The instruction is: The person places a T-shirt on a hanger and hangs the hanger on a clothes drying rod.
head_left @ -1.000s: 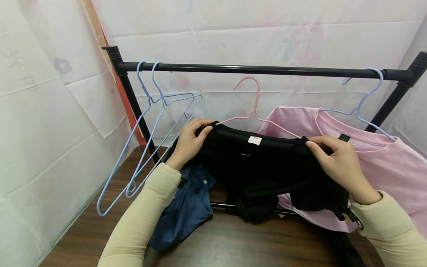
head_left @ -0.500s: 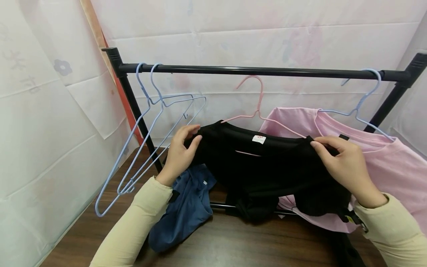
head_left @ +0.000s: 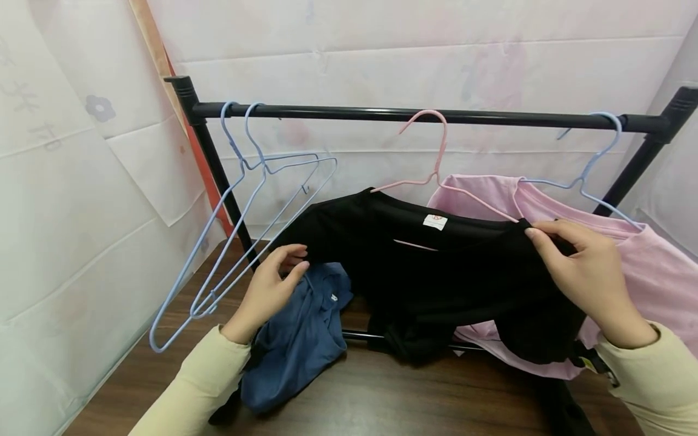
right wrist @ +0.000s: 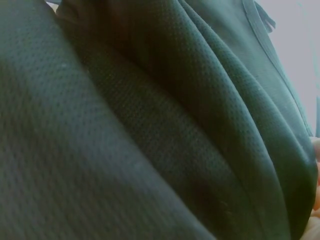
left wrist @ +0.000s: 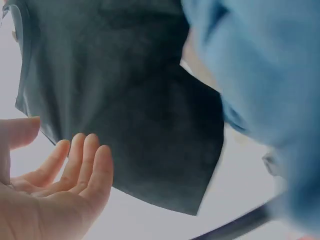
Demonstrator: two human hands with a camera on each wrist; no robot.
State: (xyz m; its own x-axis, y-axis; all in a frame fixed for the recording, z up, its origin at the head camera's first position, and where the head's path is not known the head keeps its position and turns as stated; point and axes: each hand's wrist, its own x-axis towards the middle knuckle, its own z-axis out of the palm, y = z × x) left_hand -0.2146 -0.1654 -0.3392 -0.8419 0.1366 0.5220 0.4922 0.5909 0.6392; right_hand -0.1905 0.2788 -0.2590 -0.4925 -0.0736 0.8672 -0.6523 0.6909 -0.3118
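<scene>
A black shirt (head_left: 436, 272) with a white neck label is on a pink hanger (head_left: 436, 177), whose hook overlaps the rail in the head view; whether it sits over the rail I cannot tell. My right hand (head_left: 591, 275) pinches the shirt at the shoulder beside the neckline, by the hanger's right arm. Lower down, my left hand (head_left: 269, 287) has loosely bent fingers and holds nothing, close to the shirt's left sleeve. In the left wrist view, that hand (left wrist: 60, 185) lies palm up beside the dark cloth (left wrist: 135, 110). Dark folds (right wrist: 165, 125) fill most of the right wrist view.
The black rail (head_left: 349, 114) runs across the rack. Two blue hangers (head_left: 234, 236) hang at its left end. A pink shirt (head_left: 643, 272) hangs on a blue hanger (head_left: 586, 175) at the right. Blue cloth (head_left: 305, 345) droops low above the brown wooden surface (head_left: 414, 406).
My left hand has let go of the black shirt's left shoulder and moved down and left. The right hand, with shirt and pink hanger, has shifted right, and the hook has risen to rail height.
</scene>
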